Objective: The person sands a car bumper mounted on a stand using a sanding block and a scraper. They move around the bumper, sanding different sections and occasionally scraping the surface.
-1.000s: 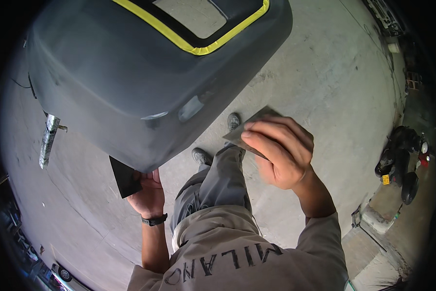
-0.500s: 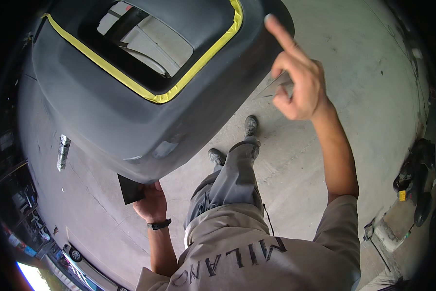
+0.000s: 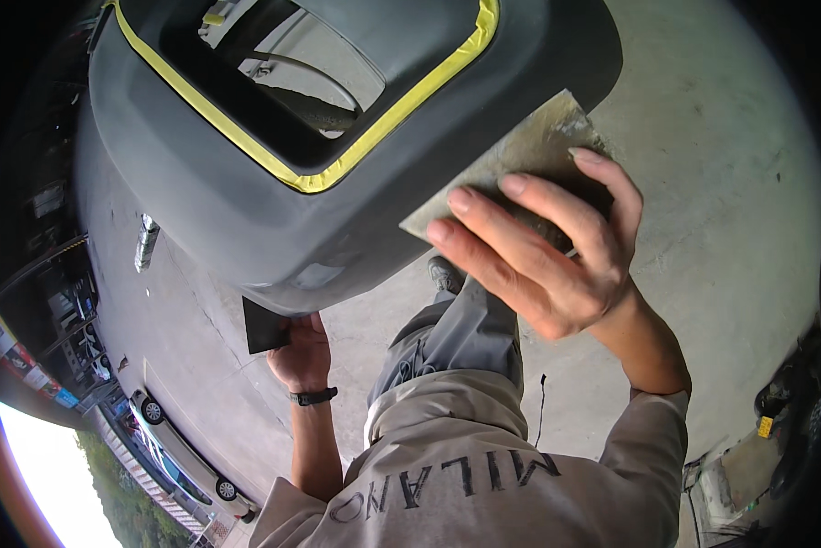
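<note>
A matte grey car bumper (image 3: 246,205) fills the upper part of the head view, with yellow masking tape (image 3: 365,146) framing its rectangular opening. My right hand (image 3: 556,256) has a worn grey-brown sheet, apparently sandpaper (image 3: 511,151), under spread fingers. That sheet overlaps the bumper's right edge in view; whether it touches the surface I cannot tell. Below the bumper's lower corner, my left hand (image 3: 301,352), with a dark band at the wrist, is curled palm-up at a dark flat piece (image 3: 261,327). Its fingers are partly hidden behind that piece and the bumper.
Concrete floor (image 3: 703,201) surrounds me, and one shoe (image 3: 444,274) shows below the bumper. A foil-wrapped post (image 3: 145,242) stands under the bumper on the left. Parked cars (image 3: 177,457) are at the lower left, and dark clutter (image 3: 785,411) lies at the right edge.
My right hand has come down and closer, its pointing finger lowered, and the sheet's broad face now shows. My left hand keeps its place under the bumper while the view has shifted.
</note>
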The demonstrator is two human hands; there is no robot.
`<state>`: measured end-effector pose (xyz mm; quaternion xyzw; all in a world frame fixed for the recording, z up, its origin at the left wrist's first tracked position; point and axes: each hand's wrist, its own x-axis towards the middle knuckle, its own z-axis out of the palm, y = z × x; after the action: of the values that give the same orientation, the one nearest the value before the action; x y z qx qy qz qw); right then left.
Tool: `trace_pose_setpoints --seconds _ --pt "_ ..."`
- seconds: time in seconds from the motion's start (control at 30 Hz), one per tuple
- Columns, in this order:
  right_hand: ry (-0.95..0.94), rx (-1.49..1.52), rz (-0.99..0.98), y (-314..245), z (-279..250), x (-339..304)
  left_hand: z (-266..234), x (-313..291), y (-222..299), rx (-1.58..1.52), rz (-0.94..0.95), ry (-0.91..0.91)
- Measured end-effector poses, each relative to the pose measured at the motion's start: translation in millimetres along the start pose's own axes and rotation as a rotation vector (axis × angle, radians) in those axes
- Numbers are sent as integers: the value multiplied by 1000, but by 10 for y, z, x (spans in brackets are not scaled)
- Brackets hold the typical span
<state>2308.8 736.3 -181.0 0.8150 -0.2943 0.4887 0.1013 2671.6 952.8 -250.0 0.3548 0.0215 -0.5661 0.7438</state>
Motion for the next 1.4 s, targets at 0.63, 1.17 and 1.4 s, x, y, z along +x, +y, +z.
trace_pose_setpoints --seconds 0.63,1.17,1.4 --pt "10 -25 69 45 112 -38 -21 5 -13 -8 -9 -44" --pt "-4 -33 64 68 104 -29 -22 2 -5 10 30 107" --pt "23 -62 71 95 -13 174 33 12 -20 33 33 124"
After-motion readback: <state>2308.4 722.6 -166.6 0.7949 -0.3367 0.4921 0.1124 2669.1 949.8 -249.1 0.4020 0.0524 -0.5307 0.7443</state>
